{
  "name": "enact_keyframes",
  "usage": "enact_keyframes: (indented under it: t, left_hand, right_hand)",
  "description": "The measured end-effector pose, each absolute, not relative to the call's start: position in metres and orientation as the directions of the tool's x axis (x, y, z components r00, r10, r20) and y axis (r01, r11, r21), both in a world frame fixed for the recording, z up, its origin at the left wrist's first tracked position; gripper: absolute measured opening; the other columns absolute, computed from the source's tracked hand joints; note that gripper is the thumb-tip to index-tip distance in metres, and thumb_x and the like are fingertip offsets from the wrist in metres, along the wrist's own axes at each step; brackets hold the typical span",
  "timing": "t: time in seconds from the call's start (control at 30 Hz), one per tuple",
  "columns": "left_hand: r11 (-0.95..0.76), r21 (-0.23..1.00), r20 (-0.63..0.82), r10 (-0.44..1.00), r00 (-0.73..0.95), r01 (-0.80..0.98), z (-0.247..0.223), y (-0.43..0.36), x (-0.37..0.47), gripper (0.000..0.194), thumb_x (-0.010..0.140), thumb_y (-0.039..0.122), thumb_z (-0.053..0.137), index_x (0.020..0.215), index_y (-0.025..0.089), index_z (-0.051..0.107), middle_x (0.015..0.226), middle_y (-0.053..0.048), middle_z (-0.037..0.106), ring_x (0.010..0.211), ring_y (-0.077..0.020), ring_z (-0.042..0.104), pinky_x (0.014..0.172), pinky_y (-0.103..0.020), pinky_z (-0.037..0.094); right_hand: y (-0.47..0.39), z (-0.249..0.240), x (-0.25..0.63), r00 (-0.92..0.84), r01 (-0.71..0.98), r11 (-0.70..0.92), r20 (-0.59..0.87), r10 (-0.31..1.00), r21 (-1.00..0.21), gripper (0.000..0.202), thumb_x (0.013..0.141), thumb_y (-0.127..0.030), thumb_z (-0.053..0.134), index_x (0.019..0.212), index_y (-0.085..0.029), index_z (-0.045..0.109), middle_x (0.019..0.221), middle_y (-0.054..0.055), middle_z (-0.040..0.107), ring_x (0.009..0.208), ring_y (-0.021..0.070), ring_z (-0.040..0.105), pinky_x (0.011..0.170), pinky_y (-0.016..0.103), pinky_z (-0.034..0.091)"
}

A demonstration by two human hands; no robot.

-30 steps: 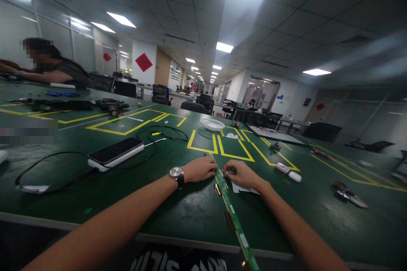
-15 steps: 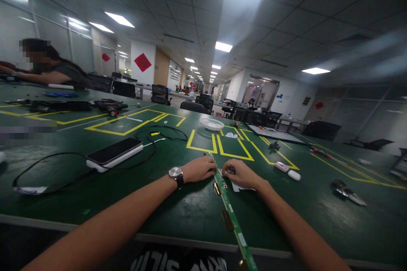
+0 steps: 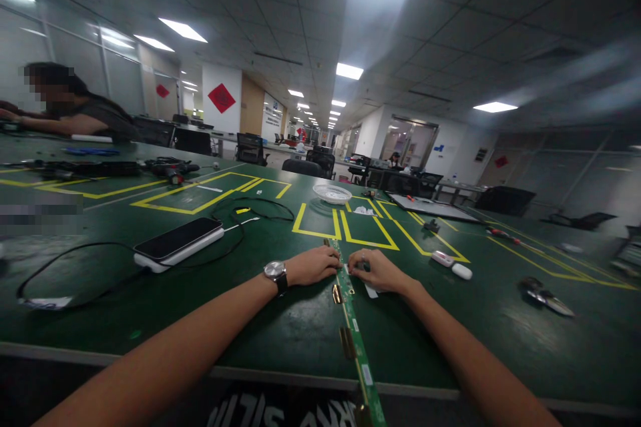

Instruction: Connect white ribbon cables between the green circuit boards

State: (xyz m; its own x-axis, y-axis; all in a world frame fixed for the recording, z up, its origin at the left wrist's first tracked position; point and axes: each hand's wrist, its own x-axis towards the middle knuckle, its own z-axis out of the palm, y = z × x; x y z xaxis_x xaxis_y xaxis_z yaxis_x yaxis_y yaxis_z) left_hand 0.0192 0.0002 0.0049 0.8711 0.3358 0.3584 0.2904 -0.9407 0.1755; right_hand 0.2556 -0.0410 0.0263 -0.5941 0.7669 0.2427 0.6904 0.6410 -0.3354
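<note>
A long narrow green circuit board (image 3: 354, 320) with gold tabs runs from the middle of the table toward my body and past the near edge. On its left side, near the far end, my left hand (image 3: 315, 265) has its fingers closed on the board; a watch (image 3: 275, 271) is on that wrist. My right hand (image 3: 373, 269) is at the board's right side, fingers curled in a pinch around something small that I cannot make out. Partly under my right hand lies a white piece (image 3: 371, 291).
A phone (image 3: 177, 239) and black cable lie left. Beyond the board stands a white basket (image 3: 332, 194). Right are a white-and-pink case (image 3: 443, 258), a white piece (image 3: 461, 271) and a metal tool (image 3: 545, 297). A person (image 3: 70, 107) sits far left.
The near end of the board has swung left. My right hand has shifted slightly and covers more of the white piece. My left hand keeps its place on the board.
</note>
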Motion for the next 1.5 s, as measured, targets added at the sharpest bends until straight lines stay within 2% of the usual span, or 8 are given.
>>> enact_keyframes:
  t: [0.4, 0.57, 0.73, 0.93, 1.03, 1.17, 1.33, 1.5]
  left_hand:
    - [-0.935, 0.168, 0.354, 0.354, 0.865, 0.313, 0.006, -0.002, 0.019, 0.024, 0.097, 0.027, 0.054, 0.115, 0.018, 0.066, 0.122, -0.011, 0.06, 0.113, -0.0237, 0.057, 0.102, -0.036, 0.043]
    - [-0.936, 0.196, 0.391, 0.348, 0.852, 0.293, 0.006, 0.002, 0.018, 0.027, 0.099, 0.027, 0.049, 0.121, 0.019, 0.062, 0.123, -0.008, 0.061, 0.112, -0.0212, 0.057, 0.1, -0.033, 0.043]
    - [-0.884, 0.195, 0.492, 0.463, 0.738, 0.424, 0.013, 0.005, 0.014, 0.021, 0.098, 0.019, 0.046, 0.11, 0.019, 0.063, 0.115, -0.006, 0.063, 0.108, -0.019, 0.058, 0.097, -0.03, 0.044]
    - [-0.811, 0.19, 0.551, 0.555, 0.623, 0.553, 0.018, 0.008, 0.009, 0.019, 0.098, 0.018, 0.042, 0.103, 0.017, 0.061, 0.105, -0.008, 0.063, 0.1, -0.0218, 0.056, 0.089, -0.034, 0.045]
    - [-0.806, 0.178, 0.553, 0.557, 0.62, 0.565, 0.017, 0.009, 0.008, 0.019, 0.098, 0.018, 0.044, 0.107, 0.018, 0.061, 0.109, -0.008, 0.063, 0.102, -0.0222, 0.055, 0.09, -0.035, 0.044]
    - [-0.819, 0.143, 0.545, 0.534, 0.647, 0.555, 0.016, 0.008, 0.008, 0.02, 0.098, 0.019, 0.046, 0.111, 0.018, 0.062, 0.112, -0.007, 0.063, 0.103, -0.022, 0.055, 0.092, -0.035, 0.044]
    - [-0.826, 0.091, 0.512, 0.518, 0.685, 0.556, 0.017, 0.009, 0.007, 0.022, 0.099, 0.024, 0.047, 0.112, 0.019, 0.064, 0.113, -0.008, 0.062, 0.103, -0.0219, 0.055, 0.092, -0.035, 0.044]
    - [-0.831, 0.052, 0.477, 0.508, 0.717, 0.554, 0.013, 0.009, 0.008, 0.022, 0.098, 0.027, 0.05, 0.114, 0.02, 0.064, 0.114, -0.008, 0.062, 0.106, -0.0224, 0.055, 0.094, -0.036, 0.043]
  right_hand:
    - [-0.043, 0.028, 0.254, -0.584, 0.696, 0.628, 0.234, 0.777, -0.349, 0.011, 0.087, -0.026, 0.061, 0.085, -0.021, 0.071, 0.087, 0.001, 0.07, 0.083, 0.0173, 0.062, 0.079, 0.028, 0.047]
    - [-0.04, 0.029, 0.256, -0.567, 0.653, 0.658, 0.334, 0.753, -0.376, 0.022, 0.088, -0.016, 0.053, 0.096, -0.023, 0.072, 0.105, 0.004, 0.072, 0.101, 0.0201, 0.063, 0.095, 0.035, 0.046]
    - [-0.036, 0.029, 0.247, -0.641, 0.617, 0.719, 0.325, 0.695, -0.32, 0.044, 0.085, -0.005, 0.044, 0.113, -0.027, 0.071, 0.13, 0.003, 0.064, 0.122, 0.02, 0.056, 0.107, 0.038, 0.04]
    - [-0.028, 0.026, 0.252, -0.701, 0.666, 0.727, 0.192, 0.687, -0.167, 0.049, 0.088, -0.007, 0.042, 0.128, -0.026, 0.064, 0.135, 0.004, 0.062, 0.122, 0.0203, 0.057, 0.107, 0.036, 0.04]
    - [-0.022, 0.025, 0.265, -0.643, 0.755, 0.656, 0.176, 0.745, -0.02, 0.045, 0.093, -0.012, 0.042, 0.131, -0.027, 0.061, 0.134, 0.005, 0.062, 0.12, 0.0223, 0.056, 0.102, 0.038, 0.04]
    - [-0.018, 0.025, 0.28, -0.454, 0.89, 0.441, 0.168, 0.875, 0.114, 0.04, 0.095, -0.019, 0.045, 0.128, -0.031, 0.063, 0.125, 0.007, 0.066, 0.114, 0.0255, 0.055, 0.093, 0.038, 0.039]
    - [-0.024, 0.025, 0.278, -0.318, 0.943, 0.293, 0.172, 0.932, 0.157, 0.038, 0.097, -0.025, 0.039, 0.124, -0.03, 0.065, 0.109, 0.009, 0.067, 0.107, 0.0256, 0.054, 0.091, 0.039, 0.036]
    - [-0.029, 0.019, 0.267, -0.253, 0.965, 0.228, 0.222, 0.942, 0.133, 0.039, 0.098, -0.031, 0.037, 0.128, -0.028, 0.062, 0.121, 0.01, 0.062, 0.116, 0.0278, 0.05, 0.097, 0.042, 0.035]
